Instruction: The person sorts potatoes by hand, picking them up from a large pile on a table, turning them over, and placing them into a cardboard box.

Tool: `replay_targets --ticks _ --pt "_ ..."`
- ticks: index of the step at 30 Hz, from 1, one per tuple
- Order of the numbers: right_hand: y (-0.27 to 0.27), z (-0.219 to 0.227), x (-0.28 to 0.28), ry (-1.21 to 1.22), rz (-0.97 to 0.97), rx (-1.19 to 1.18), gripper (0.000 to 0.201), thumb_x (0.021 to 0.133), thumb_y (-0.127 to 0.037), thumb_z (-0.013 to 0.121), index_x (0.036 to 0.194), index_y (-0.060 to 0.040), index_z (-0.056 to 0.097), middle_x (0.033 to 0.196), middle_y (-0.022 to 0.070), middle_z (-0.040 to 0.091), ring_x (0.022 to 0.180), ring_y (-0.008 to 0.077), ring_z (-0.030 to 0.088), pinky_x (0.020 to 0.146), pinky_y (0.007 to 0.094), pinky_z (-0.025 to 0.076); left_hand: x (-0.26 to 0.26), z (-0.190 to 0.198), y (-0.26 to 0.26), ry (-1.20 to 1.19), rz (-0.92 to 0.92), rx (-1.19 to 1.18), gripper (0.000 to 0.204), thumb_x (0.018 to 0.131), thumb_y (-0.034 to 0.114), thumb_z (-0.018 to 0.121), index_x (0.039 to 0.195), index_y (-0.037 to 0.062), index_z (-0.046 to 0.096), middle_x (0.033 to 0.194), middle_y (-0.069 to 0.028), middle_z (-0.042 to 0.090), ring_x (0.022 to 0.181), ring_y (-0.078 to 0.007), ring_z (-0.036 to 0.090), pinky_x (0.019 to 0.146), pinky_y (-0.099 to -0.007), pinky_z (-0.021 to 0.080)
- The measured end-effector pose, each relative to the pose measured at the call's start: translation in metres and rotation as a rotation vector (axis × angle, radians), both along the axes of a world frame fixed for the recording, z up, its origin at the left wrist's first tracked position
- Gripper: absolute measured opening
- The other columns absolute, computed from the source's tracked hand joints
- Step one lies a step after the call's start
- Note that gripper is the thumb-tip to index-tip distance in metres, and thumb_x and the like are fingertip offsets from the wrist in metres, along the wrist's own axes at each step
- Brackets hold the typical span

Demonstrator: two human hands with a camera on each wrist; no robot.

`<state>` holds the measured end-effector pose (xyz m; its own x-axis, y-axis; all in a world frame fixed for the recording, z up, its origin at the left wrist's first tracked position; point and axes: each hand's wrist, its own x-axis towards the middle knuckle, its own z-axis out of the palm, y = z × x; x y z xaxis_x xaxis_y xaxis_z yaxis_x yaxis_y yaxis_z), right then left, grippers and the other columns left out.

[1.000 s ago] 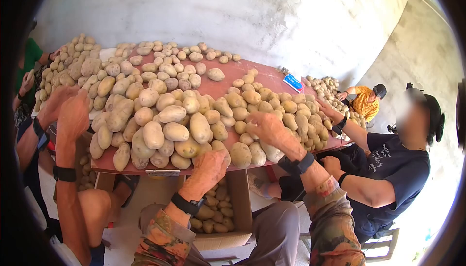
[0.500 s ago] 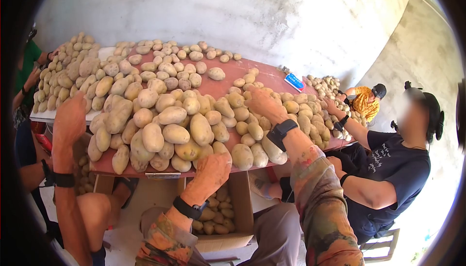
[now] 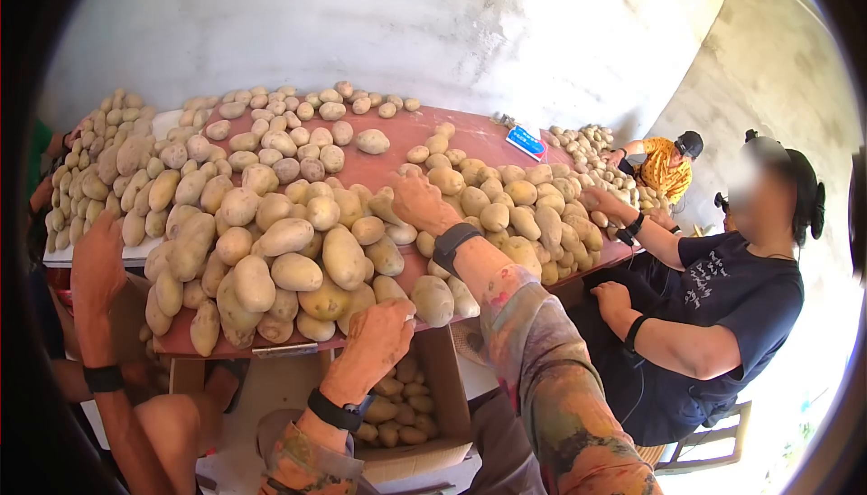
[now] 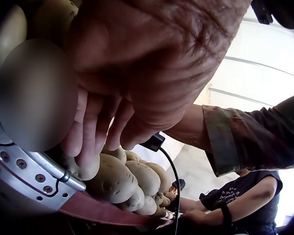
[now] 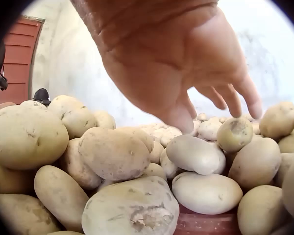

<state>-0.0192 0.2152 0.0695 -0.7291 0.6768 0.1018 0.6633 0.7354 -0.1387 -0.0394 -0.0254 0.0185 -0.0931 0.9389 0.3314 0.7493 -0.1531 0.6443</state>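
My left hand (image 3: 372, 343) is at the table's front edge, beside a potato (image 3: 389, 289). In the left wrist view its fingers hang down loosely, with fingertips right at a small potato (image 4: 86, 171) near a metal hinge (image 4: 36, 171). My right hand (image 3: 424, 203) reaches over the middle of the potato heap. The right wrist view shows this hand (image 5: 186, 68) with thumb and fingers spread apart and pointing down. Below the thumb lies a pale potato (image 5: 193, 152); close under the fingers is a smaller potato with a brown patch (image 5: 234, 134).
Potatoes cover much of the red table (image 3: 411, 134). A cardboard box (image 3: 411, 466) holding potatoes stands under the front edge. At right sits a person in a dark shirt (image 3: 722, 287); another person's arm (image 3: 99, 314) is at left. A blue-and-white box (image 3: 526, 143) stands toward the back.
My right hand has moved left, from the right-hand potatoes to the middle of the heap. My left hand remains near the front edge. The head view has shifted slightly.
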Motion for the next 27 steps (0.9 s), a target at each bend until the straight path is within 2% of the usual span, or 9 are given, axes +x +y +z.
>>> replay_targets --ticks 2,5,8,10,12,16,20,23,27 --pt "0.012 -0.012 -0.005 0.099 -0.036 0.084 0.028 0.09 -0.023 0.055 0.111 -0.0069 0.066 0.131 0.0257 0.052 0.12 0.0441 0.053 0.091 0.0508 0.049 0.001 -0.003 0.001 0.005 0.012 0.016 0.013 0.087 0.013 0.06 0.095 0.0028 0.064 0.091 -0.0184 0.067 0.085 -0.0404 0.065 0.074 -0.0492 0.05" --pt "0.026 -0.024 -0.006 0.044 0.001 0.138 0.032 0.092 -0.027 0.053 0.112 -0.0063 0.067 0.139 0.0259 0.047 0.119 0.0482 0.052 0.093 0.0526 0.048 0.005 -0.008 0.003 -0.009 0.0 -0.002 0.015 0.087 0.014 0.061 0.097 0.0029 0.065 0.091 -0.0189 0.068 0.084 -0.0408 0.065 0.074 -0.0486 0.05" --pt "0.027 -0.025 -0.009 0.035 -0.118 -0.053 0.036 0.094 -0.031 0.051 0.113 -0.0064 0.069 0.136 0.0238 0.052 0.12 0.0447 0.052 0.098 0.0506 0.047 0.005 -0.007 0.005 0.008 -0.005 -0.041 0.017 0.088 0.014 0.061 0.1 0.0029 0.066 0.093 -0.0186 0.068 0.085 -0.0395 0.065 0.075 -0.0474 0.051" --pt "0.108 -0.096 -0.019 -0.068 0.078 0.101 0.036 0.095 -0.032 0.05 0.114 -0.0075 0.069 0.131 0.0224 0.056 0.121 0.0422 0.052 0.099 0.0486 0.047 0.004 -0.008 0.005 0.015 -0.009 -0.055 0.018 0.089 0.014 0.06 0.101 0.0029 0.066 0.093 -0.0184 0.069 0.085 -0.039 0.066 0.075 -0.047 0.052" --pt "0.13 -0.117 -0.017 -0.119 0.171 0.164 0.036 0.095 -0.032 0.049 0.113 -0.0087 0.07 0.125 0.0215 0.06 0.122 0.04 0.052 0.1 0.0471 0.047 0.004 -0.009 0.005 0.006 -0.018 -0.05 0.018 0.089 0.014 0.06 0.102 0.003 0.066 0.094 -0.0181 0.069 0.086 -0.0389 0.066 0.075 -0.0471 0.052" --pt "0.085 -0.065 -0.001 -0.046 0.074 0.035 0.031 0.096 -0.029 0.049 0.112 -0.0124 0.07 0.12 0.0208 0.062 0.122 0.0386 0.053 0.101 0.0463 0.047 0.005 -0.007 0.005 -0.011 -0.016 -0.044 0.017 0.089 0.014 0.06 0.102 0.0039 0.066 0.094 -0.0176 0.069 0.085 -0.0392 0.066 0.075 -0.0472 0.052" --pt "0.069 -0.059 -0.001 -0.041 -0.057 -0.019 0.029 0.095 -0.022 0.05 0.117 -0.0156 0.067 0.122 0.0194 0.06 0.122 0.0392 0.053 0.101 0.0465 0.047 0.006 -0.006 0.004 -0.01 -0.009 -0.015 0.016 0.089 0.014 0.06 0.101 0.0047 0.067 0.093 -0.0175 0.069 0.084 -0.0394 0.066 0.074 -0.0471 0.052" --pt "0.059 -0.047 0.0 -0.079 -0.022 -0.025 0.031 0.094 -0.018 0.051 0.122 -0.0161 0.064 0.125 0.0186 0.058 0.123 0.0411 0.052 0.101 0.0466 0.047 0.003 -0.008 0.007 -0.022 0.009 0.041 0.016 0.09 0.014 0.06 0.1 0.0049 0.067 0.093 -0.0177 0.069 0.084 -0.0395 0.066 0.073 -0.047 0.052" --pt "0.06 -0.039 0.011 0.043 -0.028 -0.074 0.031 0.089 -0.012 0.055 0.117 -0.0136 0.068 0.118 0.0192 0.063 0.115 0.0384 0.057 0.097 0.0451 0.048 -0.001 -0.007 0.005 -0.041 0.003 0.044 0.016 0.09 0.014 0.06 0.1 0.0045 0.067 0.092 -0.0177 0.069 0.084 -0.0398 0.066 0.073 -0.0467 0.052"
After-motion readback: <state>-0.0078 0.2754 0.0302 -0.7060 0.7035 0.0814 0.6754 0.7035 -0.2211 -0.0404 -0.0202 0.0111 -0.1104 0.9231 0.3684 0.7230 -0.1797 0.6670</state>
